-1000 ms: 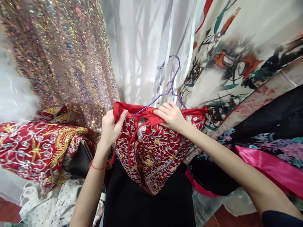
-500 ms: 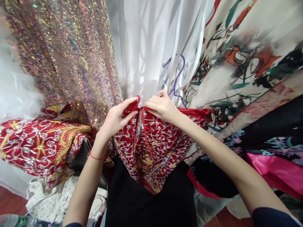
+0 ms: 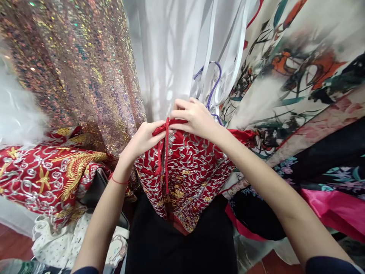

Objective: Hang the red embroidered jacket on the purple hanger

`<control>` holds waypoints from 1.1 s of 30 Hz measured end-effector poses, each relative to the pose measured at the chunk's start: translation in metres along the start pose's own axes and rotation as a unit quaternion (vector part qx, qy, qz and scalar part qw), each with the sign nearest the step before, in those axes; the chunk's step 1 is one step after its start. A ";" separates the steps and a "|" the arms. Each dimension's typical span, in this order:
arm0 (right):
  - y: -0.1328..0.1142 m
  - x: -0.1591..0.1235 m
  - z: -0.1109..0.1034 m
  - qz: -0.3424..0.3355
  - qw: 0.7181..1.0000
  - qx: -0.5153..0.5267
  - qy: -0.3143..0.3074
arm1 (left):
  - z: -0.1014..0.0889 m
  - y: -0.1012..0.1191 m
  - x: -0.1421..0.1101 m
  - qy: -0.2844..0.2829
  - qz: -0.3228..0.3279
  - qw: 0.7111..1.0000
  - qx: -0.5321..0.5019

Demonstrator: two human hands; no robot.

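Note:
A red garment point(image 3: 196, 163) with silver and gold embroidery hangs in front of me, over my black-clad lap. At its top edge, my left hand point(image 3: 148, 139) pinches the red waistband between thumb and fingers. Close beside it on the right, my right hand point(image 3: 191, 117) is closed on the same edge. Thin red ties point(image 3: 167, 163) dangle from the edge between the two hands, down over the embroidery. Just behind my right hand, a purple hanger point(image 3: 214, 89) shows its hook; most of the rest is hidden.
To the left, a second red embroidered cloth point(image 3: 42, 175) lies over a dark object, above a white dotted bag point(image 3: 54, 239). Sequinned fabric point(image 3: 74, 68) and a white curtain point(image 3: 168, 49) hang behind. Printed fabric point(image 3: 296, 72) and bright pink cloth point(image 3: 336, 205) fill the right.
My hands have come closer together, the right one shifting up and left. The open gap at the garment's top edge has narrowed, and the ties now hang nearer each other.

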State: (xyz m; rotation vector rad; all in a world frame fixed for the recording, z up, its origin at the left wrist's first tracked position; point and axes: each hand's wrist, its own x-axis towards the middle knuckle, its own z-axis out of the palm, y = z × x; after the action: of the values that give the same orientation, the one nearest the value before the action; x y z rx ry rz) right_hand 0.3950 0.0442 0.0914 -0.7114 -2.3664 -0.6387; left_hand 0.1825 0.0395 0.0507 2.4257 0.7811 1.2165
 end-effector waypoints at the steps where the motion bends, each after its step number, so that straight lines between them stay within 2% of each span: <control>1: -0.003 0.000 -0.002 0.020 1.000 -0.007 0.017 | 0.001 -0.002 0.001 0.000 0.002 1.000 -0.001; 3: -0.013 -0.005 -0.006 0.058 0.996 -0.013 0.073 | 0.002 -0.007 0.000 -0.003 0.002 1.000 -0.008; 5: -0.031 -0.018 -0.003 0.093 0.982 -0.009 0.163 | 0.002 -0.010 -0.001 -0.013 0.004 1.000 -0.004; 8: -0.070 -0.048 0.020 0.148 0.938 0.024 0.314 | 0.003 -0.012 -0.004 -0.026 0.014 0.999 0.023; 9: -0.085 -0.059 0.034 0.191 0.918 0.047 0.345 | 0.003 -0.013 -0.004 -0.025 0.017 0.999 0.032; 10: -0.099 -0.069 0.049 0.254 0.900 0.087 0.344 | 0.004 -0.014 -0.005 -0.022 0.019 0.999 0.038; 12: -0.125 -0.086 0.082 0.367 0.860 0.194 0.297 | 0.006 -0.015 -0.007 -0.013 0.023 0.999 0.045; 14: -0.147 -0.098 0.112 0.446 0.804 0.301 0.253 | 0.007 -0.016 -0.008 -0.006 0.026 0.999 0.045; 17: -0.167 -0.109 0.140 0.519 0.718 0.426 0.186 | 0.009 -0.017 -0.010 -0.007 0.025 0.999 0.040; 20: -0.175 -0.118 0.153 0.553 0.633 0.530 0.114 | 0.010 -0.016 -0.011 -0.006 0.020 0.999 0.032; 21: -0.176 -0.119 0.155 0.557 0.616 0.549 0.096 | 0.010 -0.016 -0.011 -0.007 0.019 0.999 0.027; 22: -0.178 -0.121 0.157 0.558 0.614 0.552 0.084 | 0.011 -0.016 -0.011 -0.008 0.019 1.000 0.024; 23: -0.179 -0.121 0.159 0.561 0.625 0.537 0.079 | 0.011 -0.016 -0.011 -0.009 0.019 1.000 0.022; 26: -0.182 -0.118 0.163 0.569 0.691 0.439 0.080 | 0.011 -0.017 -0.012 -0.006 0.021 0.999 0.029; 28: -0.183 -0.114 0.165 0.572 0.718 0.390 0.069 | 0.011 -0.017 -0.013 -0.003 0.020 0.999 0.033; 31: -0.185 -0.109 0.166 0.571 0.716 0.395 0.071 | 0.012 -0.017 -0.014 -0.002 0.023 0.999 0.035; 33: -0.186 -0.107 0.166 0.570 0.689 0.436 0.098 | 0.012 -0.017 -0.014 -0.005 0.024 0.999 0.036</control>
State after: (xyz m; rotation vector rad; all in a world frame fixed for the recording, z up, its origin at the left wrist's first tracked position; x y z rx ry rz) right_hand 0.2906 -0.0338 -0.1472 -1.2836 -1.2726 0.8589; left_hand 0.1800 0.0440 0.0263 2.5213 0.7808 1.2128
